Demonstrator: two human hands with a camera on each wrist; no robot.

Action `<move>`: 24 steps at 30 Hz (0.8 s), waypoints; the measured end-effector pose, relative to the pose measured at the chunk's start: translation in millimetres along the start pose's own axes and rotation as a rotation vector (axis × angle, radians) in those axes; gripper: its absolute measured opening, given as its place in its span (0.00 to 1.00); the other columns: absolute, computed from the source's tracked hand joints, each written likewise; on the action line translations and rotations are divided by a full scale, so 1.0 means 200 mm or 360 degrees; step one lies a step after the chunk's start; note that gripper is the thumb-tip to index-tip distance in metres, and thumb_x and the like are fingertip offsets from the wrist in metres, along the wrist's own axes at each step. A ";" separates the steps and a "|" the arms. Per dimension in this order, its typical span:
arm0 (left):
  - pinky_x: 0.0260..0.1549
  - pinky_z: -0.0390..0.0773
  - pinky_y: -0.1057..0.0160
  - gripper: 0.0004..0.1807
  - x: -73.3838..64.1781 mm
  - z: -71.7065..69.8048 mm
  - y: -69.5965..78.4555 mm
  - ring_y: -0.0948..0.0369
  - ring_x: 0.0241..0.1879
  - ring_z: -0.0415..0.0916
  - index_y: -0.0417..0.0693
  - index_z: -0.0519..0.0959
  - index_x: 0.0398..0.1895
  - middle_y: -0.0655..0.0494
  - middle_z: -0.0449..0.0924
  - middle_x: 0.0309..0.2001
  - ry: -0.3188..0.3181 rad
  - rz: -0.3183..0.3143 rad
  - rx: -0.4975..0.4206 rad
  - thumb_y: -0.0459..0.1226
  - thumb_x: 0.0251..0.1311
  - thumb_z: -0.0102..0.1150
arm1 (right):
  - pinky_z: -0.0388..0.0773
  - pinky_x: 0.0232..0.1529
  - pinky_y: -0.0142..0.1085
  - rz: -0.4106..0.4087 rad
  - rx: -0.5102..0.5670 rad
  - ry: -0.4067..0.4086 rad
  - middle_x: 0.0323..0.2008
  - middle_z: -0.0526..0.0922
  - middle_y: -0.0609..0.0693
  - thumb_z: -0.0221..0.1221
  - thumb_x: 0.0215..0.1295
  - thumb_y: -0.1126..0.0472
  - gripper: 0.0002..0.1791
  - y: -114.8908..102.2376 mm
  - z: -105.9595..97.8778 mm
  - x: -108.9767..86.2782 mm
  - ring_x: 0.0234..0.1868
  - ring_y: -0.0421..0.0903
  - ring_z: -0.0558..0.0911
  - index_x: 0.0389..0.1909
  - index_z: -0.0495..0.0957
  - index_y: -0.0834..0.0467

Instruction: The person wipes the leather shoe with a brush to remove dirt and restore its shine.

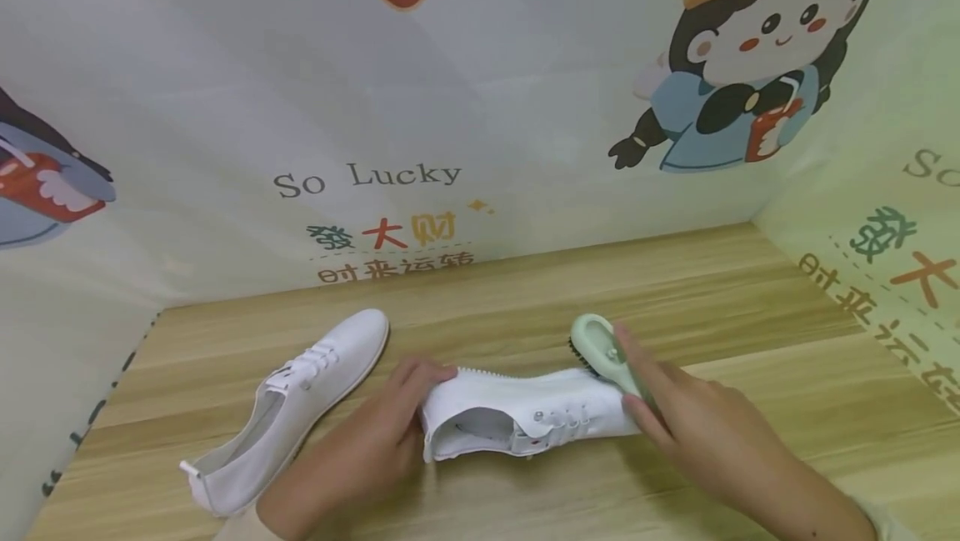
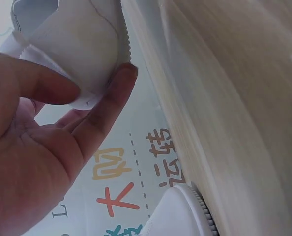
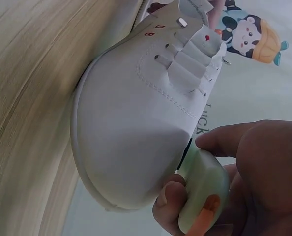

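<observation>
A white lace-up shoe [image 1: 487, 391] is tipped on its side on the wooden table, its opening facing me. My left hand [image 1: 386, 433] grips its heel, thumb and fingers on either side of the heel in the left wrist view [image 2: 43, 128]. In my right hand [image 1: 697, 428] is a pale green scrub brush [image 1: 600, 345] with dark bristles. The brush lies against the shoe's far side near the toe. In the right wrist view, fingers and thumb wrap the brush handle [image 3: 205, 182], and the shoe's toe [image 3: 126, 142] hides most of the bristles.
A second white shoe [image 1: 345, 349] stands upright at the left, toe pointing away. Behind the wood-grain table [image 1: 675, 283] rises a pale printed backdrop [image 1: 525, 107] with cartoon figures and lettering, and it continues along both sides. An orange strip [image 3: 205, 221] shows by the brush handle.
</observation>
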State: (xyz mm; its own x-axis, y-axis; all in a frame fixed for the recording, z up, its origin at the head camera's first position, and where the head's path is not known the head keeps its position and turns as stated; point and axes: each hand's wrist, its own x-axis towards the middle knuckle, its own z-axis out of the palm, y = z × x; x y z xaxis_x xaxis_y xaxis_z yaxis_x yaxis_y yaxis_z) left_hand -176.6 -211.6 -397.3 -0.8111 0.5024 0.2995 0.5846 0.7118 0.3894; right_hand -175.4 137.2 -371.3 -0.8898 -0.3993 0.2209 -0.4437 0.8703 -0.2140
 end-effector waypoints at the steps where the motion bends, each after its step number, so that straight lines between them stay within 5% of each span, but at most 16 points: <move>1: 0.55 0.78 0.58 0.26 0.00 -0.01 0.00 0.63 0.55 0.74 0.52 0.69 0.62 0.57 0.71 0.55 -0.0020 -0.0045 -0.0037 0.22 0.64 0.50 | 0.82 0.37 0.53 -0.0004 -0.0002 0.0007 0.55 0.83 0.64 0.58 0.71 0.51 0.42 0.00 0.00 0.00 0.44 0.59 0.86 0.80 0.47 0.46; 6: 0.59 0.73 0.53 0.21 0.01 -0.03 0.02 0.61 0.60 0.72 0.54 0.70 0.57 0.59 0.72 0.59 -0.0156 -0.0280 -0.0232 0.26 0.66 0.42 | 0.82 0.39 0.54 -0.0023 0.0002 0.0019 0.57 0.81 0.63 0.58 0.71 0.51 0.42 -0.01 -0.01 -0.01 0.47 0.60 0.86 0.80 0.47 0.44; 11: 0.59 0.71 0.49 0.11 0.01 -0.04 0.02 0.58 0.61 0.71 0.53 0.70 0.55 0.56 0.74 0.59 -0.0255 -0.0406 -0.0353 0.35 0.76 0.41 | 0.83 0.37 0.54 -0.0049 0.0001 0.0048 0.57 0.81 0.64 0.58 0.71 0.51 0.43 -0.02 0.00 -0.01 0.45 0.61 0.86 0.80 0.46 0.42; 24: 0.46 0.75 0.60 0.06 0.00 -0.05 0.01 0.65 0.44 0.73 0.54 0.71 0.50 0.61 0.77 0.46 -0.0359 -0.0366 -0.0237 0.40 0.74 0.51 | 0.83 0.34 0.51 -0.0084 -0.0009 0.0091 0.55 0.83 0.63 0.59 0.71 0.51 0.43 -0.05 0.02 -0.01 0.42 0.59 0.87 0.80 0.45 0.39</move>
State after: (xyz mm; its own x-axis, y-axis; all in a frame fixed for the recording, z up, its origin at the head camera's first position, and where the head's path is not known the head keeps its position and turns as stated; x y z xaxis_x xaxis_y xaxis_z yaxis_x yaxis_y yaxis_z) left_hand -175.8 -215.4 -387.7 -0.8957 0.4447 -0.0042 0.3687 0.7478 0.5522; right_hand -170.5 128.6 -374.2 -0.8575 -0.4277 0.2860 -0.4891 0.8501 -0.1952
